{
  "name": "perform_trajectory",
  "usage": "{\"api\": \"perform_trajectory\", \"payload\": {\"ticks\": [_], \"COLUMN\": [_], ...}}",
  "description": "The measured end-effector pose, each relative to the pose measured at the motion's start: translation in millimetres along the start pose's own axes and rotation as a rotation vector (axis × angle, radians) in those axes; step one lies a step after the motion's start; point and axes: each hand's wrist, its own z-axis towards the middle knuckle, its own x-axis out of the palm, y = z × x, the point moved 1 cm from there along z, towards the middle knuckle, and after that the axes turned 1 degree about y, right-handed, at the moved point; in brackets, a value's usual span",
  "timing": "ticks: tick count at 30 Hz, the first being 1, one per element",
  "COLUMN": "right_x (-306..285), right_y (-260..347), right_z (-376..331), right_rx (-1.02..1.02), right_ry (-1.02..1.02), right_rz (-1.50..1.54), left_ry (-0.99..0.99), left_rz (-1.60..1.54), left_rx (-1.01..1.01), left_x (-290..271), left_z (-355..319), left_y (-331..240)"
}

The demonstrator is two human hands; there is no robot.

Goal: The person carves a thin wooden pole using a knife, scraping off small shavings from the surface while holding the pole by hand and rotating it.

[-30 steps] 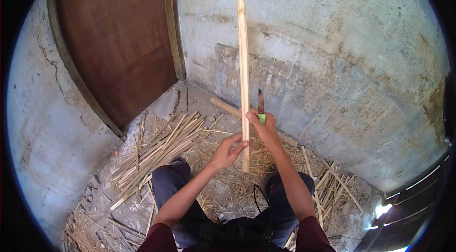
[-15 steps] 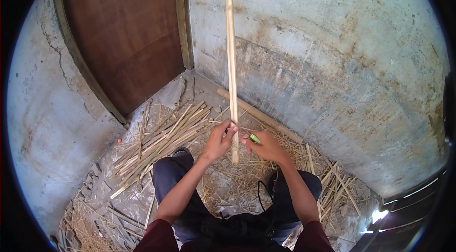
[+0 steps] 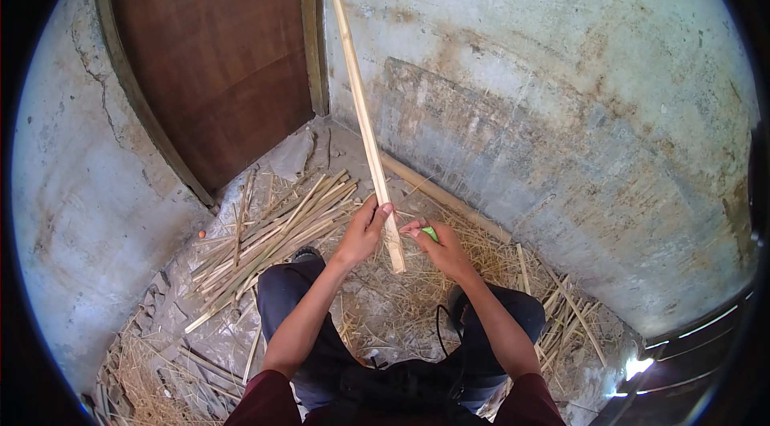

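A long pale bamboo strip [image 3: 358, 105] stands nearly upright in front of me, leaning a little to the left at its top. My left hand [image 3: 365, 227] grips it near its lower end. My right hand [image 3: 439, 247] is closed around a green-handled knife [image 3: 431, 233], just right of the strip's lower end; the blade is hidden behind the hand.
A heap of split bamboo strips [image 3: 273, 233] lies on the floor at left. Another pole [image 3: 441, 197] lies along the foot of the concrete wall. More strips [image 3: 561, 298] and shavings litter the right. A brown wooden door [image 3: 208, 57] stands at the back left.
The strip has tilted left and dropped lower. My right hand has turned down, so the knife blade that stood up a second ago no longer shows.
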Motion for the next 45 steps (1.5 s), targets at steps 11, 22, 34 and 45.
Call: {"api": "perform_trajectory", "payload": {"ticks": [11, 22, 34, 45], "right_x": [3.9, -1.4, -28.4, -94.9], "right_y": [8.6, 9.8, -9.7, -4.3], "right_z": [-0.5, -9.2, -8.8, -1.4], "right_rx": [-0.164, -0.135, 0.133, -0.01], "right_ry": [0.078, 0.125, 0.041, -0.624], "right_rz": [-0.184, -0.049, 0.62, -0.513], "left_ry": [0.054, 0.086, 0.004, 0.123], "left_rz": [-0.149, -0.425, -0.334, -0.2], "left_rx": [-0.177, -0.405, -0.454, -0.218], "left_x": [-2.7, -1.7, -22.7, -18.5], "left_z": [-3.7, -2.0, 4.8, -13.0], "left_y": [6.8, 14.8, -5.9, 12.8]}}
